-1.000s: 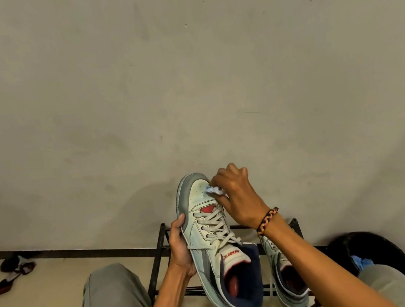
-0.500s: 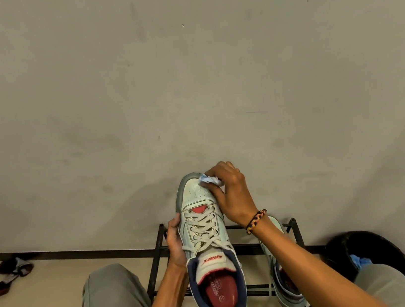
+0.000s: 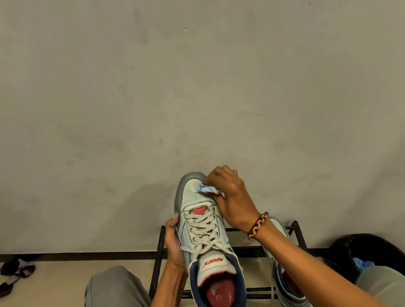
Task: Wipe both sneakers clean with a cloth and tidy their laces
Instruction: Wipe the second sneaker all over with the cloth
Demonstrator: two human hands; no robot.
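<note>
Left hand (image 3: 174,245) is gripping sneaker (image 3: 203,233) mid-side, toe pointing away. Right hand (image 3: 231,198) is pinching cloth (image 3: 207,189) against the toe cap's right side. Second sneaker (image 3: 285,266) is sitting on rack (image 3: 159,261), nearer the right hand.

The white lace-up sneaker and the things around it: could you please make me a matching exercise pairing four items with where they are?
Things:
1. White lace-up sneaker with navy collar
2. Crumpled blue-white cloth
3. Second pale sneaker
4. Braided multicolour bracelet

Places:
A. On the black metal rack
B. Round the right wrist
C. Held from the side by the left hand
D. Pressed on the toe by the right hand

Pairs: 1-C, 2-D, 3-A, 4-B
</note>
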